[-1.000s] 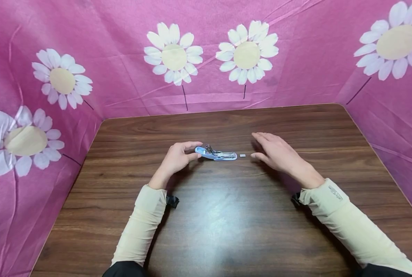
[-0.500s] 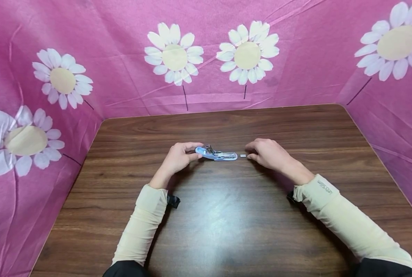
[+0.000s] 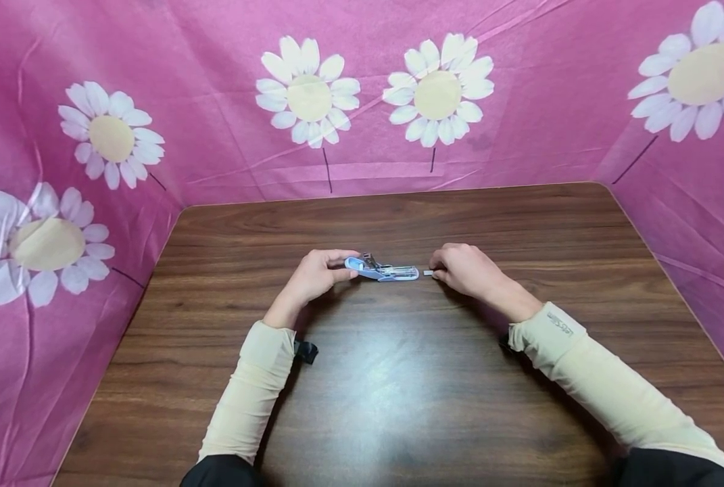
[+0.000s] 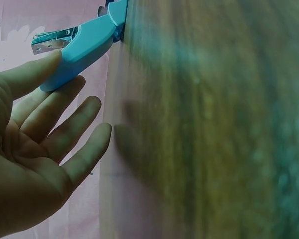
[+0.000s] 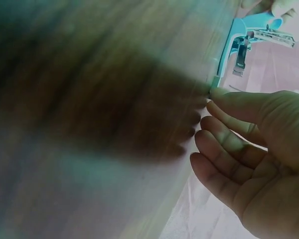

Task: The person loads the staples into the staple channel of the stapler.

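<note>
A pink cloth (image 3: 203,149) rises behind the table and along both sides, creased in places and printed with large white daisies (image 3: 309,98) that have pale yellow centres and thin dark stems. Within it stands a dark brown wood-grain table (image 3: 374,399), its far corners rounded and a bright patch of light glaring on the middle of its top.

Two cream sleeves (image 3: 236,406) come in from the near edge, with black cloth above them at the bottom of the head view; the right cuff bears small lettering. A black strap (image 3: 305,352) shows at the left wrist.

The left hand (image 3: 309,279) pinches one end of a blue stapler (image 3: 370,272) between thumb and forefinger, while its other fingers spread loosely, slightly bent. The right hand (image 3: 468,269) has its thumb and forefinger brought together on a little block of staples (image 3: 427,272), the remaining fingers curving softly beside them. The hands are apart, with the stapler between them near the middle of the table.

The stapler lies unfolded, its metal parts exposed, the far end from the left hand down on the wood. The silver block sits just beside that end.
</note>
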